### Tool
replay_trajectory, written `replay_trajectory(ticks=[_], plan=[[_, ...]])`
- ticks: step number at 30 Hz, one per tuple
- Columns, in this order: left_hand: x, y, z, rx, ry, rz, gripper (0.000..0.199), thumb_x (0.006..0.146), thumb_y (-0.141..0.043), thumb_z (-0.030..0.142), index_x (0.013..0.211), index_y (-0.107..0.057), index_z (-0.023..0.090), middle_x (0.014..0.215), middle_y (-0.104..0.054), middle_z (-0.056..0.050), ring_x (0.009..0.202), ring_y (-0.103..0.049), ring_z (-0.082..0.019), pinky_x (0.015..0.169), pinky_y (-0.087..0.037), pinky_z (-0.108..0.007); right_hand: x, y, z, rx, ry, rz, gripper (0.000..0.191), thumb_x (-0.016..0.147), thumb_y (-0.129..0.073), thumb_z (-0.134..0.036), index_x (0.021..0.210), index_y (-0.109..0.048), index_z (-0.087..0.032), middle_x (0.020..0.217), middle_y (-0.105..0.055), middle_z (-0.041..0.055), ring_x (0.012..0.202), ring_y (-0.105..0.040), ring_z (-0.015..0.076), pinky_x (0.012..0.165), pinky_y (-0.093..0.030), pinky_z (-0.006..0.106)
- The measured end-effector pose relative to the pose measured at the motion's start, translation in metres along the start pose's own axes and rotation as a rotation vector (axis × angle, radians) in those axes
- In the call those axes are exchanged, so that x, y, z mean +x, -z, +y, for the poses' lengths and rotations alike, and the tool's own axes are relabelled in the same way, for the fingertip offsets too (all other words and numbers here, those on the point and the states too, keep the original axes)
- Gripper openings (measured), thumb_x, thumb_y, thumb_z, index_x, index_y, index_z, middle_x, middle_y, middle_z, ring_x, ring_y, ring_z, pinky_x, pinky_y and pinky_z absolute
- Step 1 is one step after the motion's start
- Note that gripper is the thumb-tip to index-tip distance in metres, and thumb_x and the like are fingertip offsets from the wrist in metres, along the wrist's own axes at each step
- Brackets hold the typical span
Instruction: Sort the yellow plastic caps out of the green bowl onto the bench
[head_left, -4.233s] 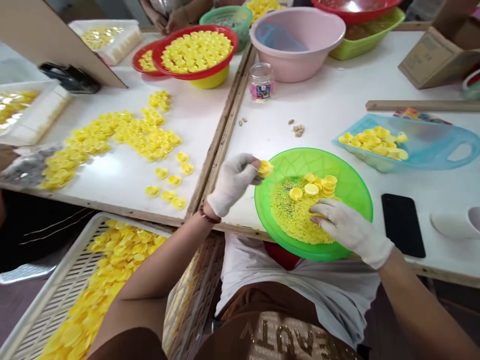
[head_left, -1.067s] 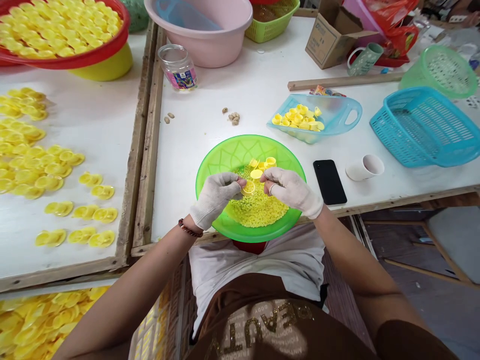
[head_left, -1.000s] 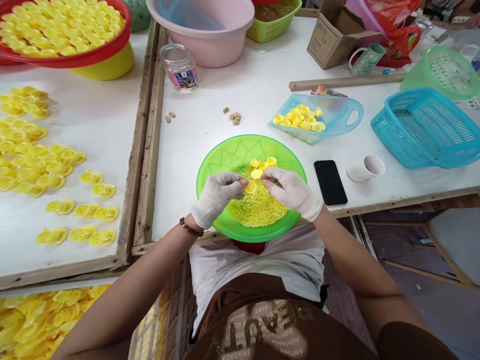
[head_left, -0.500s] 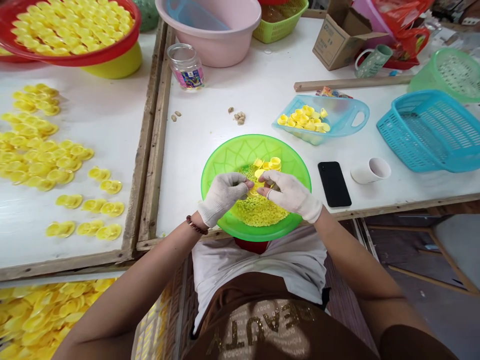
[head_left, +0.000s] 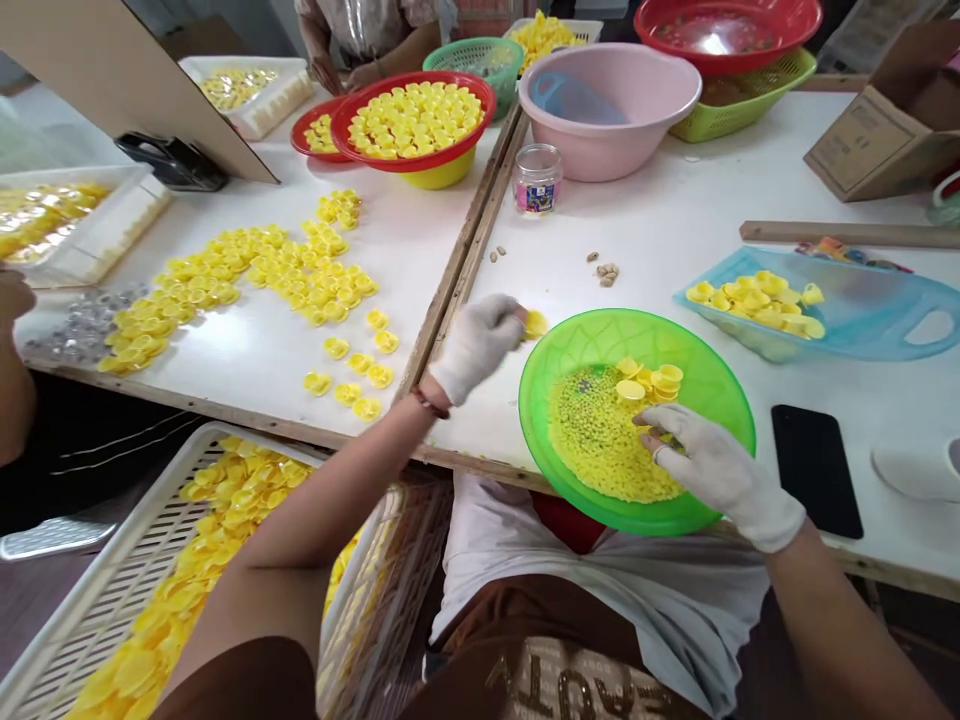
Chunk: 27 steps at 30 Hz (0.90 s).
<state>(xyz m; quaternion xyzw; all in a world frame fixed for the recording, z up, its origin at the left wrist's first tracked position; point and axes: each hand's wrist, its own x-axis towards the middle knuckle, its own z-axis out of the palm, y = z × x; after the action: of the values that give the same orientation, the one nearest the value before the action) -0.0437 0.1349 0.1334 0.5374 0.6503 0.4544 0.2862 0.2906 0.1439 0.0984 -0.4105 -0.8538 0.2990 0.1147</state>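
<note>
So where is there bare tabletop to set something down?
One broad patch lies between the pink basin, cardboard box and blue scoop; a narrower one between the spread yellow caps and wooden divider. It's crowded right of the green bowl, with phone and cup.

A pale wall (head_left: 259, 25) closed off the upper left of the frame, partly behind a tilted brown panel (head_left: 112, 70). A white counter (head_left: 675, 205) filled the middle, divided by worn wooden rails (head_left: 471, 250) running from upper centre down toward lower left of centre. Its front edge was wood too. Light gleamed on its left half. Dull purplish-brown floor (head_left: 22, 595) showed at the lower left, while the space under the counter at lower right was dark.
</note>
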Motion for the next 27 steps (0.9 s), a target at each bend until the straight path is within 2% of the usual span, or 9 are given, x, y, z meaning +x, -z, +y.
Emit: replay_trajectory(ticks=[3,6,10,13,18,20,22,25,27], plan=[[0.028,0.069,-0.030,0.462,0.014,0.294,0.011,0.087,-0.058,0.022,0.082,-0.067,0.018,0.080,-0.070,-0.007,0.084,-0.065,-0.023,0.077,-0.048,-0.034,-0.001,-0.003,-0.004,-0.013,0.038,0.034,0.024,0.097,-0.051,-0.031,0.110,-0.069,-0.019,0.114,-0.074,0.0117,0.107,-0.070,0.0278,0.096,-0.056,0.046],[0.042,0.116,-0.071,0.785,0.153,0.339,0.014,0.086,-0.056,0.019,0.075,-0.064,0.017,0.085,-0.068,-0.007,0.100,-0.064,-0.026,0.089,-0.044,-0.038,0.005,-0.009,-0.009,-0.044,0.082,0.037,0.023,0.099,-0.048,-0.024,0.108,-0.069,-0.019,0.111,-0.075,0.0108,0.103,-0.070,0.0256,0.093,-0.057,0.042],[0.040,0.134,-0.108,0.909,0.302,0.217,0.017,0.083,-0.059,0.019,0.068,-0.059,0.012,0.085,-0.064,-0.006,0.113,-0.058,-0.034,0.099,-0.039,-0.052,0.023,-0.027,-0.026,-0.192,0.206,-0.163,0.032,0.096,-0.043,-0.008,0.112,-0.070,-0.016,0.114,-0.073,0.0120,0.107,-0.069,0.0239,0.098,-0.054,0.040],[0.041,0.126,-0.108,0.873,0.242,0.218,0.021,0.081,-0.062,0.024,0.064,-0.057,0.012,0.087,-0.065,-0.007,0.121,-0.053,-0.043,0.103,-0.034,-0.062,0.040,-0.044,-0.043,-0.378,0.209,-0.316,0.027,0.095,-0.051,-0.011,0.115,-0.068,-0.013,0.119,-0.069,0.0162,0.109,-0.067,0.0276,0.095,-0.053,0.041],[0.037,0.061,-0.050,0.610,-0.322,0.234,0.021,0.093,-0.057,0.031,0.100,-0.072,0.019,0.117,-0.069,-0.005,0.123,-0.056,-0.031,0.107,-0.040,-0.046,0.049,-0.055,-0.058,-0.384,0.046,-0.510,0.034,0.103,-0.048,-0.039,0.120,-0.064,-0.014,0.115,-0.071,0.0180,0.099,-0.070,0.0308,0.080,-0.051,0.039],[0.029,0.011,-0.020,0.509,-0.499,0.059,0.021,0.094,-0.054,0.024,0.100,-0.073,0.017,0.110,-0.071,-0.006,0.107,-0.062,-0.024,0.097,-0.048,-0.039,0.047,-0.051,-0.058,-0.278,-0.005,-0.545,0.031,0.103,-0.047,-0.040,0.110,-0.066,-0.016,0.105,-0.074,0.0152,0.091,-0.070,0.0270,0.076,-0.048,0.035],[0.021,-0.045,0.004,0.453,-0.572,-0.272,0.023,0.093,-0.051,0.017,0.099,-0.073,0.016,0.102,-0.072,-0.007,0.093,-0.066,-0.019,0.085,-0.051,-0.033,0.043,-0.043,-0.054,-0.128,-0.037,-0.493,0.027,0.101,-0.052,-0.039,0.094,-0.066,-0.018,0.094,-0.074,0.0113,0.084,-0.067,0.0237,0.073,-0.045,0.033],[0.015,-0.116,0.025,0.642,-0.574,-0.617,0.024,0.093,-0.052,0.017,0.103,-0.074,0.016,0.105,-0.072,-0.011,0.092,-0.068,-0.021,0.075,-0.050,-0.031,0.034,-0.027,-0.042,0.217,-0.123,-0.279,0.028,0.098,-0.055,-0.038,0.078,-0.059,-0.020,0.075,-0.065,0.0037,0.069,-0.059,0.0171,0.065,-0.041,0.030],[0.017,-0.144,0.030,0.776,-0.559,-0.715,0.025,0.092,-0.055,0.017,0.107,-0.074,0.015,0.111,-0.071,-0.013,0.096,-0.069,-0.025,0.073,-0.049,-0.031,0.026,-0.015,-0.031,0.568,-0.284,-0.128,0.029,0.096,-0.057,-0.043,0.078,-0.055,-0.021,0.065,-0.054,-0.0020,0.053,-0.048,0.0119,0.052,-0.035,0.026]])
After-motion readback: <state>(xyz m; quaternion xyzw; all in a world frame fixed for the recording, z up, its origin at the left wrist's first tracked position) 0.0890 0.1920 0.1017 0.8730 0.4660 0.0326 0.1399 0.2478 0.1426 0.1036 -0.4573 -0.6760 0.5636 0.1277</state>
